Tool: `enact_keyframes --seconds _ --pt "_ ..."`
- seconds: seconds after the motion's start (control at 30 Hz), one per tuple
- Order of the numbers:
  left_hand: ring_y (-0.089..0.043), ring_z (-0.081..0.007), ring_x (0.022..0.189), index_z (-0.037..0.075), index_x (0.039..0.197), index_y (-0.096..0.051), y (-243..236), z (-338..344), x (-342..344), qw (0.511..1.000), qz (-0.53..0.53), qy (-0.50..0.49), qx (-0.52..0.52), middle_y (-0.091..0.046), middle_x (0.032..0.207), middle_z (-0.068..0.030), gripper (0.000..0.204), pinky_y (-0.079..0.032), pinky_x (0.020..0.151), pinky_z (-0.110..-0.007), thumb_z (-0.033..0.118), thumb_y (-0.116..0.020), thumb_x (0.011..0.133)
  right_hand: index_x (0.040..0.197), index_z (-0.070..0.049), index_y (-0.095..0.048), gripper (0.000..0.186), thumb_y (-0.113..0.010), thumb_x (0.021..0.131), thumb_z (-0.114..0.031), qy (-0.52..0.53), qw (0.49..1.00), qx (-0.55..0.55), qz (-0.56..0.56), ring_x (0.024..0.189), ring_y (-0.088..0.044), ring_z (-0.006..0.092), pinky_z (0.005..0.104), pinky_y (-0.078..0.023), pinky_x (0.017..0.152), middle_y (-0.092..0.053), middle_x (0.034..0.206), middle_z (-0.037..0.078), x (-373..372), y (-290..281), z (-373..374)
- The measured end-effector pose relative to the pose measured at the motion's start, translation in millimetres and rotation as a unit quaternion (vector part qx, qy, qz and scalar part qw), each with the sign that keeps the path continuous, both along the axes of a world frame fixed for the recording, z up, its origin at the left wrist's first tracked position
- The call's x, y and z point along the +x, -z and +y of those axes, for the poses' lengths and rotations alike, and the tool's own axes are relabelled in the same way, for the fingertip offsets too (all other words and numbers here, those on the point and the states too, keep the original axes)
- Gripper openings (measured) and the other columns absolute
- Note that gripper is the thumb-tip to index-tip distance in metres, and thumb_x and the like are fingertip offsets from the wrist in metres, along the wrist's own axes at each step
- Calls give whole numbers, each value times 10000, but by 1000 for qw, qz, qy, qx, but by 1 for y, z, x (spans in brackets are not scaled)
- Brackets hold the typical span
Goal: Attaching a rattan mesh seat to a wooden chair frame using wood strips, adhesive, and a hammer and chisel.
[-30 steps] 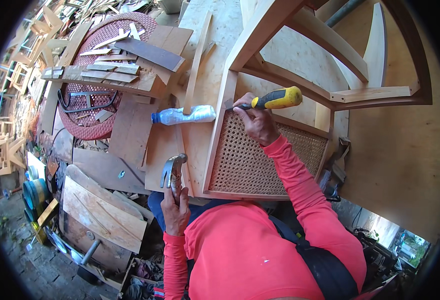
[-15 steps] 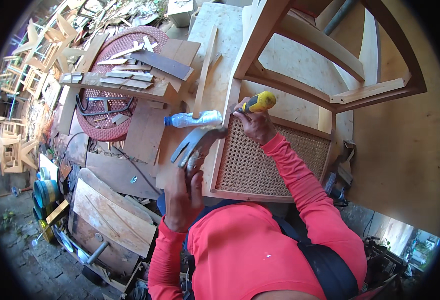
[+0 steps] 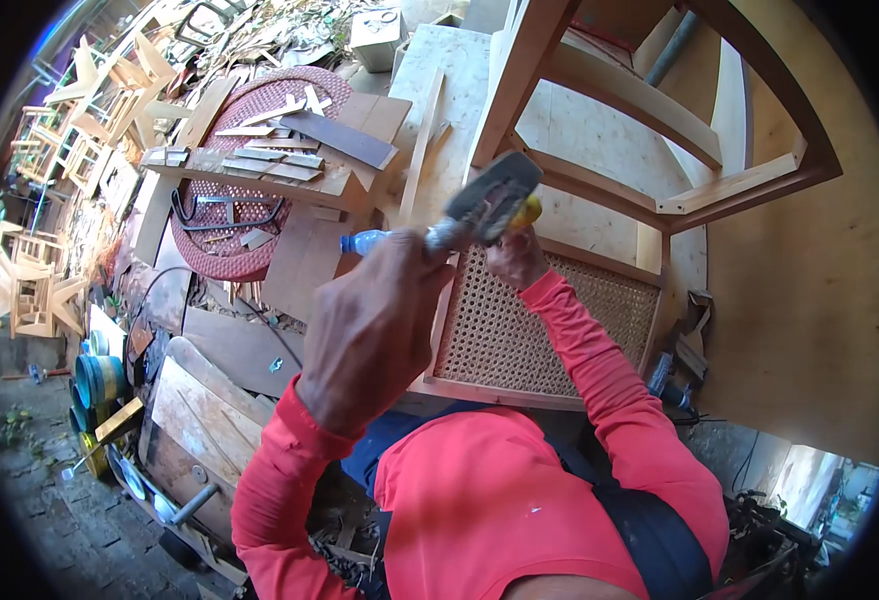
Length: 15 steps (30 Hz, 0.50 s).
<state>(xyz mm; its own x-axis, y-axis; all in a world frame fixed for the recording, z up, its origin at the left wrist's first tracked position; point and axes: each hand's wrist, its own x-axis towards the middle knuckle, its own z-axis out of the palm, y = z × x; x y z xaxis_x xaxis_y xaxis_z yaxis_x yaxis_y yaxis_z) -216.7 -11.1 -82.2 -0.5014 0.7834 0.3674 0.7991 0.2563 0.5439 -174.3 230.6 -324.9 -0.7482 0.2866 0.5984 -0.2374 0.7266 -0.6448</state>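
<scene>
From the head view, I see the left hand (image 3: 375, 325) gripping a hammer (image 3: 496, 197), its head overlapping the yellow-handled chisel (image 3: 531, 212) in my line of sight. The right hand (image 3: 516, 260) seems closed around that chisel, near the upper left corner of the woven cane panel (image 3: 545, 345) on the wooden chair frame (image 3: 528, 75). The chisel's tip is hidden. A glancing blow could bruise those holding fingers; a skidding blade could tear the cane.
</scene>
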Motion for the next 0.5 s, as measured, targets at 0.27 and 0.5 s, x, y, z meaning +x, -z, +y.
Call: enact_keyframes --seconds 0.27,0.5 --pt "-644 -230 681 0 1142 -570 22 -58 13 978 -88 -160 100 -642 803 -109 115 -512 639 -362 40 -595 1038 1066 -18 -662 92 -666 987 28 -34 974 -204 -90 885 -679 153 279 -558 796 -663 985 60 28 -22 17" --pt "-602 -155 659 24 1126 -569 84 -83 33 938 -272 -199 87 -617 780 -72 114 -473 604 -312 131 -542 1097 1052 -19 -611 58 -640 1018 17 -100 932 -334 -94 914 -651 127 265 -563 854 -640 1104 61 29 -18 8"
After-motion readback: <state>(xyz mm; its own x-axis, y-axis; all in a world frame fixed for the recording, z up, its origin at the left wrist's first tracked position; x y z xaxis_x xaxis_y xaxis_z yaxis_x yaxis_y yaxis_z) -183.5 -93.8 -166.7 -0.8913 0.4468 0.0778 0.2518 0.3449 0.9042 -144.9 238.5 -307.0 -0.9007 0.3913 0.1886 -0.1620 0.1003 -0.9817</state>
